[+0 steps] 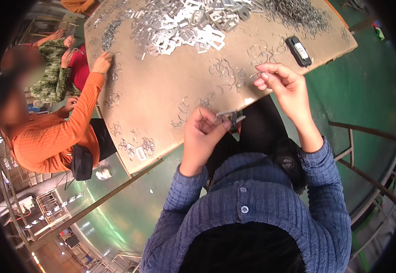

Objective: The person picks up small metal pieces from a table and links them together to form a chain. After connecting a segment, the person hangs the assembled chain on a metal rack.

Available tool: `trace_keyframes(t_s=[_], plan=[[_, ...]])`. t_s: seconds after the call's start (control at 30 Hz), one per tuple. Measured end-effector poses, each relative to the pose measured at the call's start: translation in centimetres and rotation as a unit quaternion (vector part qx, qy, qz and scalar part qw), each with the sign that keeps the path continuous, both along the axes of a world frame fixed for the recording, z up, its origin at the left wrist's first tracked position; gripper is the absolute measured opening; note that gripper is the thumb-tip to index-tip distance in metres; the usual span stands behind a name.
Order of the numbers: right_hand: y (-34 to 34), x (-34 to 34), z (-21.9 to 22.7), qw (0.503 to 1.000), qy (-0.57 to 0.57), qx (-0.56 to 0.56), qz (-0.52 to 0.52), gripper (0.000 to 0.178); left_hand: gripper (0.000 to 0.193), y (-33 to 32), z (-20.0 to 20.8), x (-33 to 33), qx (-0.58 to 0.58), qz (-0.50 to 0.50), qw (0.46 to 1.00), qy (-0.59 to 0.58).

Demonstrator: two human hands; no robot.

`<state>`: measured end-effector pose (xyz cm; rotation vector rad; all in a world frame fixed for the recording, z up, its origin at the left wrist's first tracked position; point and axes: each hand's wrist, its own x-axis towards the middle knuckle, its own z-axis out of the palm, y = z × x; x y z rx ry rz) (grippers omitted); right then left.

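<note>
Over the table's near edge, my left hand (198, 139) is closed, its thumb and fingers pinching a small grey metal frame (226, 113) that sticks out to the right. My right hand (289, 91) is raised to the right of it, with thumb and forefinger pinched on a thin curved wire clip (254, 75). The two pieces are apart. Just beyond my hands, loose curved wire clips (223, 70) lie scattered on the brown tabletop (155, 98). The clip's far end is partly hidden by my fingers.
A heap of flat metal frames (209, 38) covers the table's far middle, with a dark heap of wire clips (298, 18) right of it. A black oblong case (298, 52) lies near the right edge. At left, a co-worker in orange (59, 141) reaches onto the table.
</note>
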<state>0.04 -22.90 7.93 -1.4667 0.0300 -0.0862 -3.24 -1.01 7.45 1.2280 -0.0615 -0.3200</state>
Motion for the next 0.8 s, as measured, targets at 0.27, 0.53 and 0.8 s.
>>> trace_keyframes(t_s=[0.27, 0.53, 0.8], plan=[[2.9, -3.7, 3.9, 0.994, -0.109, -0.006, -0.021, 0.010, 0.025, -1.3, 0.0, 1.2, 0.011, -0.010, 1.000, -0.013], [4.7, -3.5, 3.1, 0.975, -0.112, -0.188, -0.037, 0.012, 0.025, -1.3, 0.3, 1.4, 0.031, -0.012, 0.998, -0.048], [4.9, -2.7, 3.0, 0.976, -0.121, -0.177, -0.038, 0.013, 0.024, -1.6, 0.5, 1.7, 0.065, -0.006, 0.995, -0.074]])
